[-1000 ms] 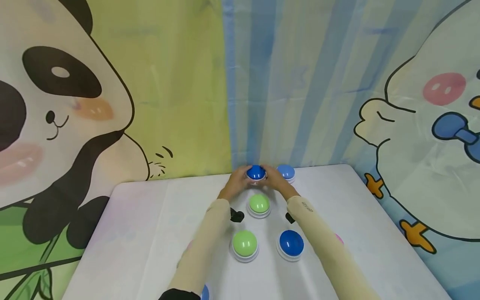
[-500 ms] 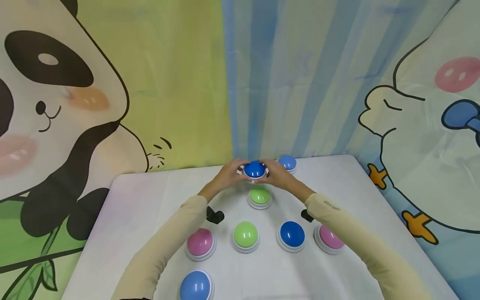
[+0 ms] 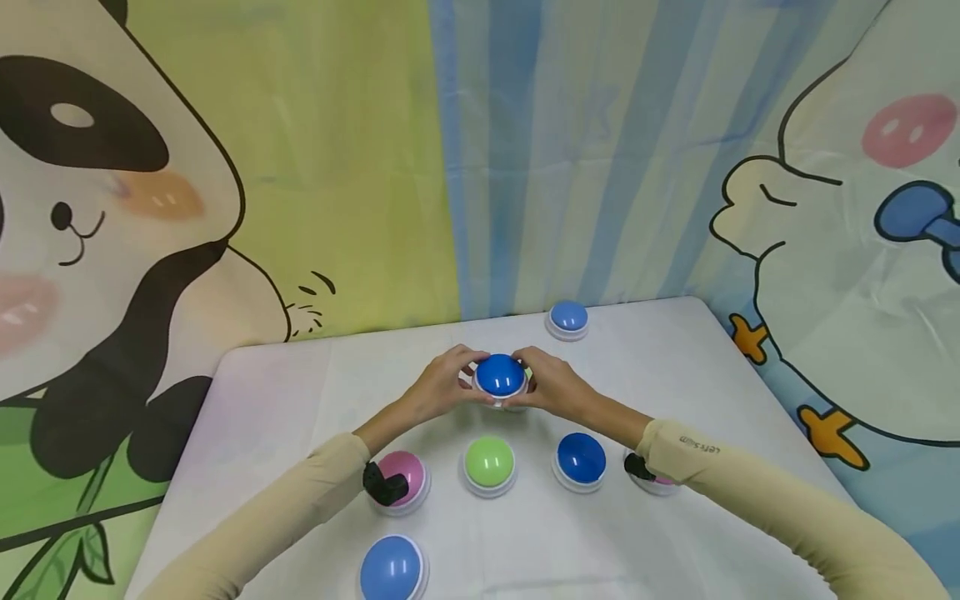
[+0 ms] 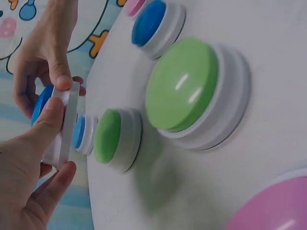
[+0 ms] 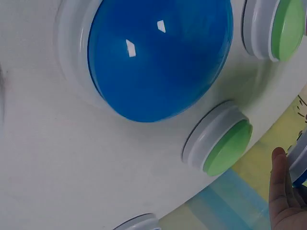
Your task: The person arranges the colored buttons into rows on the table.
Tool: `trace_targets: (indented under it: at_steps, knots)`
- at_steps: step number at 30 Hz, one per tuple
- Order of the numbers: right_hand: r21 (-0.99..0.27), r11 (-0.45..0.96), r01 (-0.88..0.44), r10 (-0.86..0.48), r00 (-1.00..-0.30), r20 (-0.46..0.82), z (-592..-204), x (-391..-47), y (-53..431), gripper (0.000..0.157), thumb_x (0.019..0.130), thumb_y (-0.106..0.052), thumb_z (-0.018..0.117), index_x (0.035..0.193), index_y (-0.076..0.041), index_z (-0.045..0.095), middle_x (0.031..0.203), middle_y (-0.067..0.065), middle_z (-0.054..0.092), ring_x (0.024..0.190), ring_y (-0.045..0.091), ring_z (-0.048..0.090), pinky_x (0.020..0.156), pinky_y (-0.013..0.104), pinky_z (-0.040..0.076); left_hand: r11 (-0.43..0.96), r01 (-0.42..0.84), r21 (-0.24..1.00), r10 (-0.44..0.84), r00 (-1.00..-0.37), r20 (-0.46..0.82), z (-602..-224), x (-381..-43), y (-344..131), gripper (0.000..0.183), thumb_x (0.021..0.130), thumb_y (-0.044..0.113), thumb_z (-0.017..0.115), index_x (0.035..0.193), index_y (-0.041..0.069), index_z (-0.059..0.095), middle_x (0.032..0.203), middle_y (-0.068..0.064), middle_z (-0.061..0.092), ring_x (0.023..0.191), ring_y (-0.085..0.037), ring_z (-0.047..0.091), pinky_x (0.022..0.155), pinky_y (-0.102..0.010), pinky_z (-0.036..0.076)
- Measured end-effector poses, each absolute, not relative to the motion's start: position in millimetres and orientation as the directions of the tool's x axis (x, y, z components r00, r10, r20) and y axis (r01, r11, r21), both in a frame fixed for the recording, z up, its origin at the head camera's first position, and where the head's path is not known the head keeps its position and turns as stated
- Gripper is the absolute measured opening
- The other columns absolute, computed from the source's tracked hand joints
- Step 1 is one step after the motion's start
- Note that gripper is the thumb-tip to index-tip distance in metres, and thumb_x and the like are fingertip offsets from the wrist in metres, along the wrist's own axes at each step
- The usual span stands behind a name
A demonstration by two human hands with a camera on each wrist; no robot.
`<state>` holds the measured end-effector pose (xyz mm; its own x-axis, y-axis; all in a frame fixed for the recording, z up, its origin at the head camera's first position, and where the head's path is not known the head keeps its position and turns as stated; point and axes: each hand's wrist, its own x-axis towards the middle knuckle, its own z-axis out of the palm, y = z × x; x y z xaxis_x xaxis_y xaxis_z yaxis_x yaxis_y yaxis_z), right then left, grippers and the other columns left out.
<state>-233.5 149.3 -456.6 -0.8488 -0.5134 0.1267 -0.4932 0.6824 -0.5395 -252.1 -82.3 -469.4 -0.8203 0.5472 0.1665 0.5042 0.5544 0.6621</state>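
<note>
A blue dome push button (image 3: 501, 375) with a white base is held up off the table between both hands. My left hand (image 3: 438, 387) grips its left side, thumb on the base in the left wrist view. Opposite it, my right hand (image 3: 557, 385) pinches the right side with thumb and fingers. In the head view the held button covers most of a green button (image 4: 108, 136), which the left wrist view shows standing on the table below. A nearer green button (image 3: 489, 462) and a dark blue button (image 3: 580, 458) stand in front of the hands.
A pink button (image 3: 408, 473) sits under the left wrist camera, another pink button (image 3: 663, 481) under the right one. One light blue button (image 3: 391, 568) stands front left, another light blue button (image 3: 568, 315) near the back edge. The white table (image 3: 720, 367) meets printed curtains (image 3: 360, 183) behind.
Both hands have lifted the blue button and brought it from near the back edge toward me, over the farther green button. The forearms have spread apart, and the view has tilted slightly.
</note>
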Motion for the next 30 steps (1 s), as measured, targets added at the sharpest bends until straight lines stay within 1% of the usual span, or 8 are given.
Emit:
trace_targets:
  at_steps: [5,10,16,20,22,27,30]
  knots:
    - [-0.535,0.682,-0.498,-0.519,-0.846,0.127,-453,-222,144,0.073,0.074,-0.039,0.082,0.13,-0.006,0.05,0.121,0.01,0.06,0.1,0.018,0.063,0.079,0.022,0.058,0.558,0.503,0.66,0.542,-0.823,0.169,-466,-239,-89,0.069,0.073,0.031,0.085,0.132,0.009,0.056,0.116,-0.008,0.06,0.1,-0.018,0.064,0.075,-0.019,0.058]
    - [-0.546,0.672,-0.5,-0.524,-0.842,0.127,-453,-218,139,0.072,0.074,-0.037,0.083,0.13,-0.006,0.049,0.121,0.01,0.059,0.102,0.019,0.064,0.08,0.024,0.058,0.566,0.511,0.648,0.538,-0.824,0.18,-464,-232,-93,0.069,0.073,0.031,0.085,0.131,0.008,0.056,0.116,-0.008,0.06,0.099,-0.018,0.064,0.075,-0.019,0.057]
    - [-0.544,0.655,-0.524,-0.545,-0.827,0.14,-453,-210,138,0.071,0.074,-0.034,0.084,0.129,-0.005,0.049,0.12,0.011,0.06,0.097,0.018,0.064,0.077,0.021,0.058,0.557,0.5,0.663,0.535,-0.827,0.173,-461,-222,-94,0.069,0.072,0.031,0.085,0.131,0.008,0.057,0.115,-0.008,0.06,0.098,-0.018,0.064,0.075,-0.017,0.057]
    - [-0.539,0.647,-0.539,-0.556,-0.817,0.15,-450,-205,139,0.071,0.073,-0.034,0.084,0.129,-0.006,0.049,0.119,0.009,0.06,0.094,0.016,0.063,0.076,0.018,0.057,0.556,0.501,0.663,0.532,-0.827,0.179,-459,-215,-93,0.07,0.072,0.031,0.085,0.131,0.007,0.056,0.115,-0.008,0.059,0.099,-0.018,0.064,0.074,-0.016,0.056]
    - [-0.539,0.64,-0.547,-0.565,-0.811,0.152,-448,-201,140,0.072,0.073,-0.034,0.084,0.13,-0.007,0.049,0.12,0.008,0.061,0.095,0.015,0.064,0.076,0.017,0.056,0.557,0.499,0.664,0.529,-0.829,0.179,-458,-210,-93,0.07,0.072,0.031,0.085,0.131,0.006,0.056,0.115,-0.009,0.059,0.099,-0.018,0.064,0.074,-0.016,0.056]
    - [-0.542,0.615,-0.572,-0.596,-0.788,0.157,-441,-186,141,0.072,0.074,-0.033,0.084,0.131,-0.007,0.049,0.121,0.008,0.062,0.099,0.016,0.064,0.077,0.018,0.056,0.557,0.482,0.677,0.523,-0.836,0.165,-455,-194,-94,0.071,0.071,0.03,0.086,0.13,0.004,0.056,0.113,-0.009,0.058,0.098,-0.017,0.064,0.073,-0.015,0.056]
    - [-0.515,0.61,-0.602,-0.616,-0.769,0.17,-440,-175,141,0.072,0.074,-0.034,0.084,0.131,-0.006,0.049,0.119,0.008,0.062,0.094,0.014,0.064,0.075,0.017,0.056,0.551,0.474,0.687,0.524,-0.837,0.156,-453,-181,-95,0.072,0.071,0.029,0.086,0.131,0.002,0.056,0.111,-0.009,0.057,0.097,-0.017,0.064,0.072,-0.015,0.056]
